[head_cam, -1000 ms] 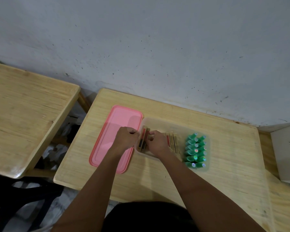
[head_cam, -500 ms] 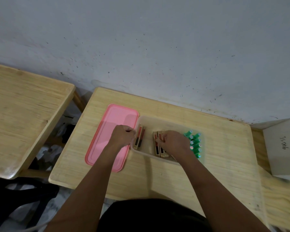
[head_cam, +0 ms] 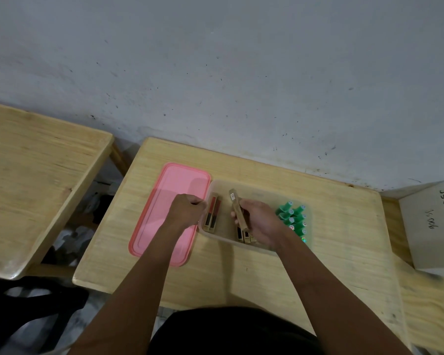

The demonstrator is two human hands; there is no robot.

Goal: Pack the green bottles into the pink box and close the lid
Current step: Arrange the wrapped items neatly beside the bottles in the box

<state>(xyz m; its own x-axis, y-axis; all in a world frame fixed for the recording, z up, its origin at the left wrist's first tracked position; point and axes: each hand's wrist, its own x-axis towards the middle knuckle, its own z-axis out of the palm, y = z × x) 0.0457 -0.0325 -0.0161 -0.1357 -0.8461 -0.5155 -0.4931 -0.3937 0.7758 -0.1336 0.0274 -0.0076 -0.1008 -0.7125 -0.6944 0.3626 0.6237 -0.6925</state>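
A translucent box [head_cam: 217,237] sits on the wooden table [head_cam: 241,272]. Its pink lid [head_cam: 169,190] lies flat to its left. Several green bottles [head_cam: 292,217] stand packed at the box's right end. Two slim tan cartons [head_cam: 213,213] lie at the left end, and more lie near the middle. My right hand [head_cam: 260,222] grips one tan carton [head_cam: 237,210] and tilts it up above the others. My left hand [head_cam: 187,213] curls its fingers over the box's left rim.
A second wooden table [head_cam: 36,180] stands to the left across a gap with clutter on the floor. A grey cardboard box [head_cam: 431,226] marked "JS006" sits at the right. A grey wall runs behind.
My right hand has lifted one tan carton out of the middle group and tipped it upward. My left hand stayed on the box's left rim. The camera shifted slightly.
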